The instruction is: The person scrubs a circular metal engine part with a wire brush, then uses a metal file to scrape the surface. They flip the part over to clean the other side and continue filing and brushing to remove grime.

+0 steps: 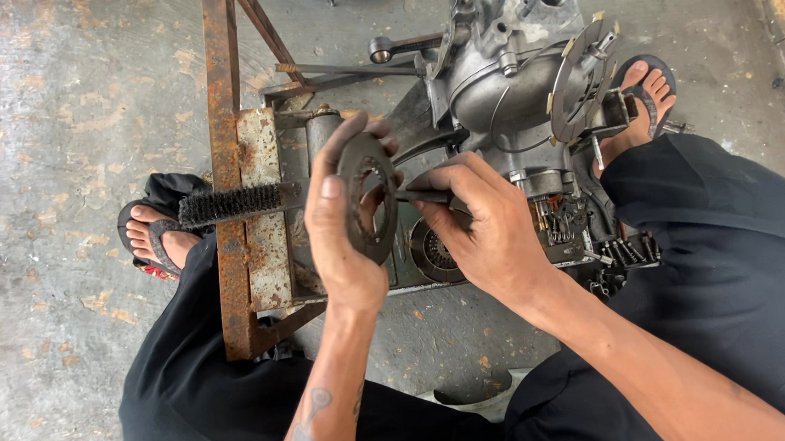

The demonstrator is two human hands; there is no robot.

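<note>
My left hand holds a dark round clutch plate upright by its rim, its toothed centre hole facing right. My right hand grips the handle of a wire brush; the handle passes behind the plate and the black bristle head sticks out to the left. Both hands hover over a grey motorcycle engine that sits on a rusty steel stand. A round clutch part shows just under my right hand.
I squat with black trousers, one sandalled foot left of the stand and one right of the engine. A disc sticks up at the engine's right side. Small parts lie by my right knee. Stained concrete floor all round.
</note>
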